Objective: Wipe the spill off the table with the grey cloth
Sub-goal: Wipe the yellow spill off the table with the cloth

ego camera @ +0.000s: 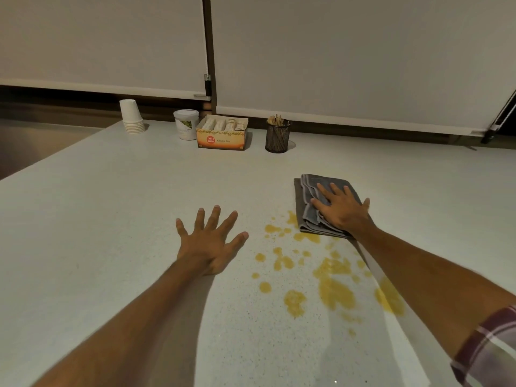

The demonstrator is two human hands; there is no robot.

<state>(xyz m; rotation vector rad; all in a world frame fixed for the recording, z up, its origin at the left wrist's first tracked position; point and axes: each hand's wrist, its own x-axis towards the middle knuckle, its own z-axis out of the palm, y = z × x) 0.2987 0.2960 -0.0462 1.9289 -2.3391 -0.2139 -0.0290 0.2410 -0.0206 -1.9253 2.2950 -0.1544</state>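
Note:
A folded grey cloth (307, 202) lies flat on the pale speckled table (111, 219), right of centre. My right hand (342, 209) rests palm down on top of it, fingers spread, pressing rather than gripping. A yellow spill (332, 286) of many drops and patches spreads from the cloth's near edge toward me; the cloth's near corner touches its farthest drops. My left hand (209, 241) lies flat on the bare table left of the spill, fingers apart, holding nothing. My right forearm crosses over the spill's right side.
Along the table's far edge stand a stack of white paper cups (131, 116), a white tub (186, 124), an open tea-bag box (222, 133) and a black mesh holder of sticks (277, 136). The table's left edge runs diagonally at far left. White blinds hang behind.

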